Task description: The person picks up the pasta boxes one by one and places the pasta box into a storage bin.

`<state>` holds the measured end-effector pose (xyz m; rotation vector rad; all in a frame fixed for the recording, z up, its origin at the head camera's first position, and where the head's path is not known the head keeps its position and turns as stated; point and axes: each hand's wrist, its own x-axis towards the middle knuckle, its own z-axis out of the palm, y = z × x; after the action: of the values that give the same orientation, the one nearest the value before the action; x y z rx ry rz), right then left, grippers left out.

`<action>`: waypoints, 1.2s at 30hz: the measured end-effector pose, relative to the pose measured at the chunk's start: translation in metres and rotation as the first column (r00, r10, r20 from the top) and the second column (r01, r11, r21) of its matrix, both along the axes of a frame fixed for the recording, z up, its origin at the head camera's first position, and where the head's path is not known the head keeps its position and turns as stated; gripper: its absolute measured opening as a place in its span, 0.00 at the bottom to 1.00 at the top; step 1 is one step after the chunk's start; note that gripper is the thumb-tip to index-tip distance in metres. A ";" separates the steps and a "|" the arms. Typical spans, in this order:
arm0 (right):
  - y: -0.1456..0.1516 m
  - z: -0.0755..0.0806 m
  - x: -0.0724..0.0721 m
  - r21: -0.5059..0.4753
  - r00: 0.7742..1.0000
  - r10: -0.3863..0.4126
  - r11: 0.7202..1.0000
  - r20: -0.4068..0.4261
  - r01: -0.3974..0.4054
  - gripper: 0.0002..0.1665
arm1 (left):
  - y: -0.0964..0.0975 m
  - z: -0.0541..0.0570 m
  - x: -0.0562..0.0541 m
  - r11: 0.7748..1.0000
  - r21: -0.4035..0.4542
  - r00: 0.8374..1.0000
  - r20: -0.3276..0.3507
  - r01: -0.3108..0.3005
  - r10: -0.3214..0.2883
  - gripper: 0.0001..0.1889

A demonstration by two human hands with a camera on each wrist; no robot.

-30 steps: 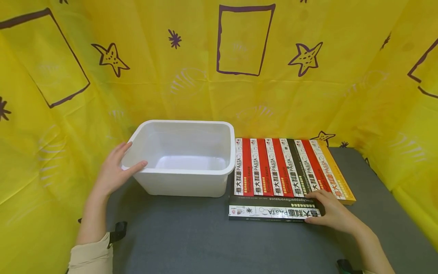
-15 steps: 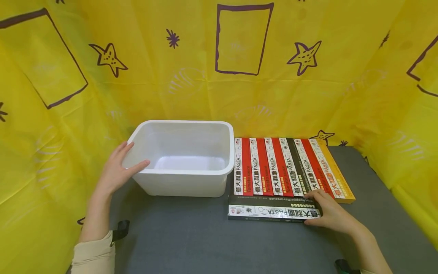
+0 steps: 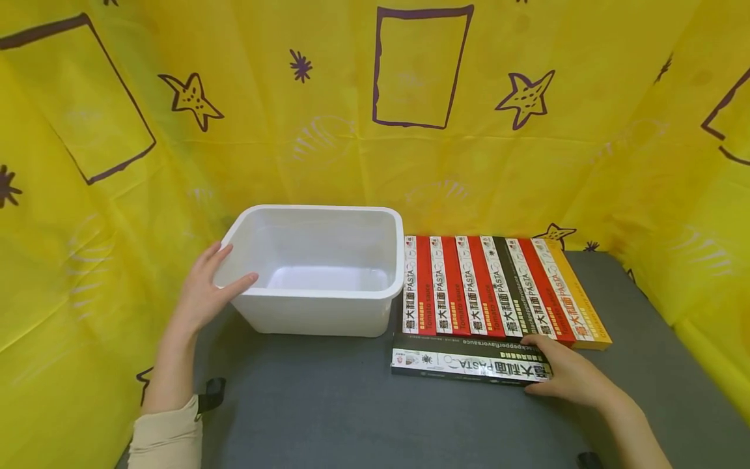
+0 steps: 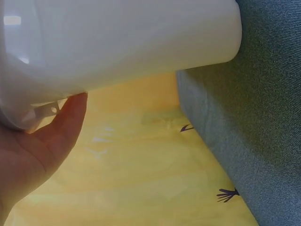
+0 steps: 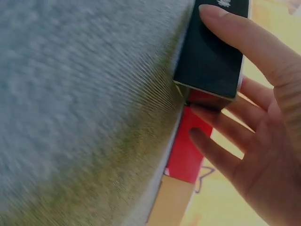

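Note:
My left hand [image 3: 202, 293] holds the near left corner of a white plastic tub [image 3: 316, 316], thumb over the rim. In the left wrist view, a finger of that hand [image 4: 56, 136] lies along the tub's outer wall under the rim. The tub stands upright with nothing in it. My right hand [image 3: 571, 371] grips the right end of a black pasta box [image 3: 457, 365] lying crosswise in front of a row. In the right wrist view, the thumb presses the black side of this pasta box [image 5: 211, 52], with the fingers across on its far side.
Behind the black box, several pasta boxes lie side by side: mostly red boxes [image 3: 448, 286], another black box [image 3: 510, 280] and a yellow box [image 3: 577, 293] at the right end. A yellow patterned curtain [image 3: 328, 98] surrounds the dark grey table [image 3: 340, 404].
The right end of the black box has swung slightly toward me with my right hand, so the box lies at a slight angle to the row. My left hand stays on the tub.

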<state>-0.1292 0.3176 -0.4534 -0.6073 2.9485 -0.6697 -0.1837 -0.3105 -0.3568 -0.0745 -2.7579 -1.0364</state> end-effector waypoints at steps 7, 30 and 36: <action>-0.003 -0.006 -0.003 0.036 1.000 0.020 0.999 0.010 -0.020 0.47 | 0.001 0.000 0.000 1.000 0.019 1.000 -0.002 -0.002 0.003 0.45; -0.007 0.031 0.017 -0.389 0.997 0.015 0.920 -0.073 -0.042 0.41 | 0.003 -0.002 0.002 0.998 0.057 0.999 -0.029 -0.013 0.015 0.42; -0.016 0.053 0.014 -0.633 0.971 0.207 0.738 -0.116 -0.233 0.43 | 0.002 -0.002 0.003 0.997 0.072 0.999 -0.025 -0.018 0.020 0.42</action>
<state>-0.1154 0.3013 -0.4004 -0.9959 2.5475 -1.6746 -0.1807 -0.3082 -0.3584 -0.0500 -2.6904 -1.1207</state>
